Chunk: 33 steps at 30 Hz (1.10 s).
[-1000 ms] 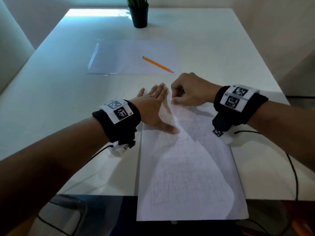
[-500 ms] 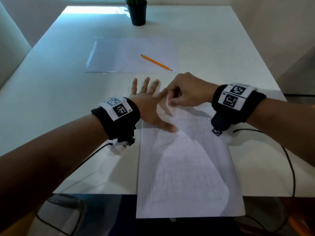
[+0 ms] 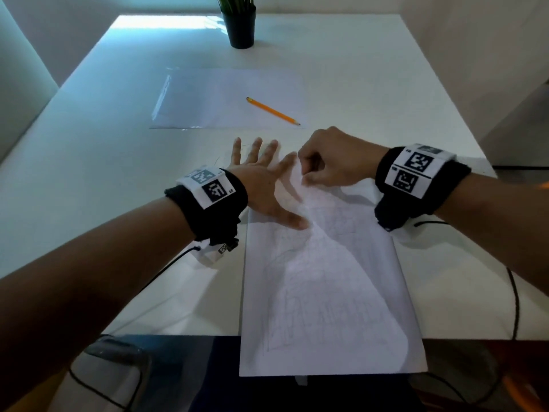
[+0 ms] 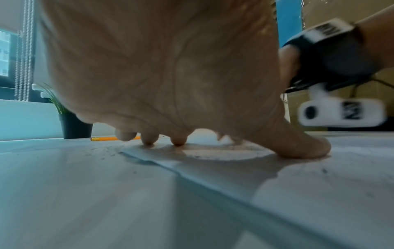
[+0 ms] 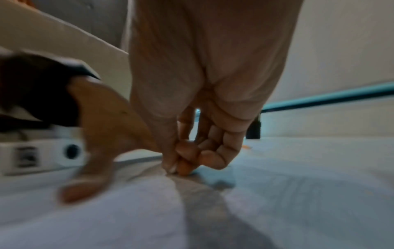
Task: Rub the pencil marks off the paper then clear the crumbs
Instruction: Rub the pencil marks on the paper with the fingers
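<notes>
A sheet of paper (image 3: 326, 292) with faint pencil marks lies in front of me, its near end hanging over the table edge. My left hand (image 3: 261, 188) lies flat with fingers spread on the sheet's far left corner, thumb (image 4: 307, 148) pressing the paper (image 4: 213, 168). My right hand (image 3: 332, 165) is curled at the far edge beside the left forefinger, its fingertips (image 5: 183, 166) pinched together and pressed down on the paper (image 5: 127, 210). They seem to pinch a small eraser, mostly hidden. Dark crumbs (image 4: 102, 151) speckle the table by the corner.
An orange pencil (image 3: 271, 110) lies on a second blank sheet (image 3: 214, 99) farther back. A black plant pot (image 3: 240, 28) stands at the table's far end. A black cable (image 3: 515, 307) runs off the right front edge of the white table (image 3: 89, 173).
My left fingers have spread apart and reached slightly farther forward on the corner. The right hand stays at the far edge, shifting only a little.
</notes>
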### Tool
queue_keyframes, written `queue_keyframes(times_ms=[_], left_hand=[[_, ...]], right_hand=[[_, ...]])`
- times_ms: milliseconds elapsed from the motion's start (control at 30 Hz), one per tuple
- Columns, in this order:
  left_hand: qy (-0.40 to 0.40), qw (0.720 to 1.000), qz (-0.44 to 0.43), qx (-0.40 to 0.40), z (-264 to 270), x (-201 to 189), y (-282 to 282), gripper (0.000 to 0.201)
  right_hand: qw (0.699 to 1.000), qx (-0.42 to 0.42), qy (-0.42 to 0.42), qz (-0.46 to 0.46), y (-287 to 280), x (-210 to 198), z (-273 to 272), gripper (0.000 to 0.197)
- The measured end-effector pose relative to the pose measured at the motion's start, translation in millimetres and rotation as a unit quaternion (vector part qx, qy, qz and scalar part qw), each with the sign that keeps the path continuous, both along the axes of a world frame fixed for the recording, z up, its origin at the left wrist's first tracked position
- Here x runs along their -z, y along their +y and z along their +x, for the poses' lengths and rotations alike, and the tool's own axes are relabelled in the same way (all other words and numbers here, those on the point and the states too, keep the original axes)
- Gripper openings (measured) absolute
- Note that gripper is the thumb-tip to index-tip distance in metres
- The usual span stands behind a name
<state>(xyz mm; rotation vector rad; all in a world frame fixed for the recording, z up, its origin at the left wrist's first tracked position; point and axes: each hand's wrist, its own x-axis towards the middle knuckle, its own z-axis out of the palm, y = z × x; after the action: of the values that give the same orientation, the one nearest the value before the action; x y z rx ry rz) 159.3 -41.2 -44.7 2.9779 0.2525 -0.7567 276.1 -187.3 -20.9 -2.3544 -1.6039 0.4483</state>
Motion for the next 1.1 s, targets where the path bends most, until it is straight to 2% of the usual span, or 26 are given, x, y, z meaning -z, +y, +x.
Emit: queue_keyframes(times_ms=[67, 100, 200, 300, 400, 467, 633, 800, 933, 1033, 1100], left_hand=[[0.002, 1.0, 0.008, 0.002, 0.2, -1.4, -1.4, 0.147], [0.004, 1.0, 0.013, 0.004, 0.7, -2.5, -2.1, 0.146], [0.022, 0.999, 0.025, 0.008, 2.5, -6.9, -2.4, 0.146], [0.033, 0.999, 0.027, 0.016, 8.9, -12.7, -2.0, 0.149], [-0.012, 0.998, -0.043, 0.055, 17.0, -11.5, -11.2, 0.138], [-0.01, 0.992, -0.092, 0.089, 17.7, -7.2, -16.9, 0.129], [-0.005, 0.989, -0.109, 0.099, 16.7, 0.3, -17.6, 0.126], [-0.014, 0.99, -0.107, 0.095, 19.0, 6.5, -15.2, 0.131], [-0.019, 0.99, -0.106, 0.094, 18.4, 6.9, -14.5, 0.131], [-0.018, 0.99, -0.11, 0.089, 19.3, 7.4, -14.2, 0.134], [-0.021, 0.99, -0.107, 0.09, 20.5, 7.7, -13.8, 0.134]], right_hand=[[0.999, -0.036, 0.023, -0.029, -3.0, 1.4, -10.0, 0.011], [0.999, -0.022, 0.021, -0.023, -6.8, 0.4, -5.1, 0.009], [0.995, 0.091, 0.02, 0.025, -24.1, -0.8, 24.0, 0.008], [0.989, 0.134, 0.045, 0.033, -34.5, 6.5, 27.7, 0.008], [0.989, 0.137, 0.049, 0.039, -34.1, 9.7, 23.8, 0.007], [0.988, 0.141, 0.057, 0.035, -32.2, 8.8, 26.8, 0.007], [0.99, 0.139, 0.025, 0.028, -28.6, 3.7, 32.2, 0.008], [0.996, 0.081, 0.028, 0.009, -20.7, 4.9, 15.3, 0.005], [0.991, 0.125, 0.008, 0.04, -21.6, 1.9, 26.9, 0.007], [0.998, 0.055, 0.028, 0.017, -18.3, 3.6, 11.6, 0.003], [0.999, 0.044, 0.023, 0.01, -17.3, 2.2, 12.0, 0.003]])
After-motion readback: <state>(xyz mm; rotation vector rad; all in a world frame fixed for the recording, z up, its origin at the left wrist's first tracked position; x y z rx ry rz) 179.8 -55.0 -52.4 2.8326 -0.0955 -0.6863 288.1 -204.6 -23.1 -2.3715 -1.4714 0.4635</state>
